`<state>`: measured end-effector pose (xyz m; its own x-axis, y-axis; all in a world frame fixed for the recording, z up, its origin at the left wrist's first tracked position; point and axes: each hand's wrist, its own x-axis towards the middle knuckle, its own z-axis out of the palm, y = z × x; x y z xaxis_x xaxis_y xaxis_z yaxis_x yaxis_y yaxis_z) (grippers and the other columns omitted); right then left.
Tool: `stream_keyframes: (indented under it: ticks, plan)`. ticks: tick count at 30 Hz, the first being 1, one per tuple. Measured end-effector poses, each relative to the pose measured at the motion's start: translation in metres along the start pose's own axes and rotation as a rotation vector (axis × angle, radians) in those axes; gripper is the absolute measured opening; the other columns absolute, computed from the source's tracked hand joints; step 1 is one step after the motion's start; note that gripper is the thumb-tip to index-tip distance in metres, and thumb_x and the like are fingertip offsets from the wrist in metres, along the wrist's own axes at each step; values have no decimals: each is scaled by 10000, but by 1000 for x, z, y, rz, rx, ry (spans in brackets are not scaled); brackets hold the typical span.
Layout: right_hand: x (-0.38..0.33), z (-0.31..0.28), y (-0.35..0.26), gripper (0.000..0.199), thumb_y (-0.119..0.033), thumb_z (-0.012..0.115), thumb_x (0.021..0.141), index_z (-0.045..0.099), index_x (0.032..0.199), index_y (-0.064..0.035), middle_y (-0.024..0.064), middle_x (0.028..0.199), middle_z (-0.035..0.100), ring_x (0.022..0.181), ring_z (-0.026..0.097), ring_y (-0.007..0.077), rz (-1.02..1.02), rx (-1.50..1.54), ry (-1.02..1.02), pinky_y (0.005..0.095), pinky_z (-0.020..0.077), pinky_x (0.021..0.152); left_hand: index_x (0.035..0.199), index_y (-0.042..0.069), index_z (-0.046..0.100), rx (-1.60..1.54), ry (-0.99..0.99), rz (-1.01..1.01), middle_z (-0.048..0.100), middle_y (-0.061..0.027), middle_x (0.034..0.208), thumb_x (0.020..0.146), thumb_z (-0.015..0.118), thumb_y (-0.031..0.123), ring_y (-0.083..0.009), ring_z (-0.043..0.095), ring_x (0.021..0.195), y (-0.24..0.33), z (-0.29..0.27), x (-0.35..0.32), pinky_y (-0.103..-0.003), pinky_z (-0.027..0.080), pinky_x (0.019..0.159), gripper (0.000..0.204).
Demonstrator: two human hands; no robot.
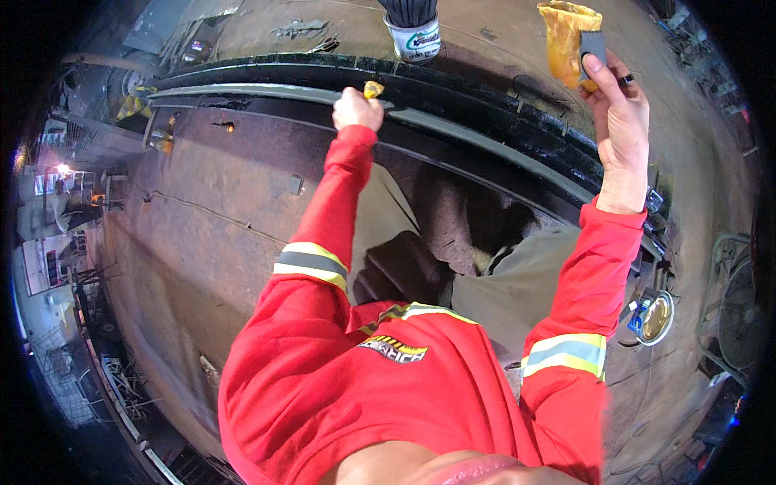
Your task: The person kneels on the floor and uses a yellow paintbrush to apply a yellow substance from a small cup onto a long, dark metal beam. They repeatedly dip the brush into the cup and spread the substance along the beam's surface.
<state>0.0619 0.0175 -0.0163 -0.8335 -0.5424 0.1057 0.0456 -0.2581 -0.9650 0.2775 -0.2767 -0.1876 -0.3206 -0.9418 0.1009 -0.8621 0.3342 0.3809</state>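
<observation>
Raised at the upper right, my right hand [621, 109] is closed round a ragged-rimmed, amber-yellow cup-like piece [562, 40]. Under its thumb is a flat dark grey rectangular piece [593, 53], pressed against the cup's side. My left hand [356, 111] reaches forward in a fist over a long dark metal beam [275, 73]. Out of the fist's top sticks a small yellow, dark-marked thing [373, 90]; the rest of it is hidden by the fingers. Along the beam runs a lighter grey strip [461, 132], just beside the left fist.
Beyond the beam stands a white bucket [414, 42] of dark rods. An open tin [653, 317] with amber contents is at my right, near a large round fan [740, 315]. A cable [218, 214] crosses the brown floor on the left. My bent legs are close to the beam.
</observation>
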Motion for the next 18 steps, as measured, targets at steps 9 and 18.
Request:
stream_keyframes:
  ticks: [9,18]
  plan:
    - [0,-3,0,449,-190,785,810,611,1183,-10,36,1053,656,967,589,134,-1,9,6,316,424,829,799,93,629,-147,-63,499,672,-159,771,734,725,162,-360,670,757,-14,-10,-26,-425,526,641,135]
    - [-3,-4,-3,434,-182,784,812,616,1173,-8,38,1050,656,954,591,132,-17,7,16,315,426,821,867,125,694,-136,41,33,701,-145,875,739,711,179,-343,683,845,-39,-22,19,-424,540,765,140]
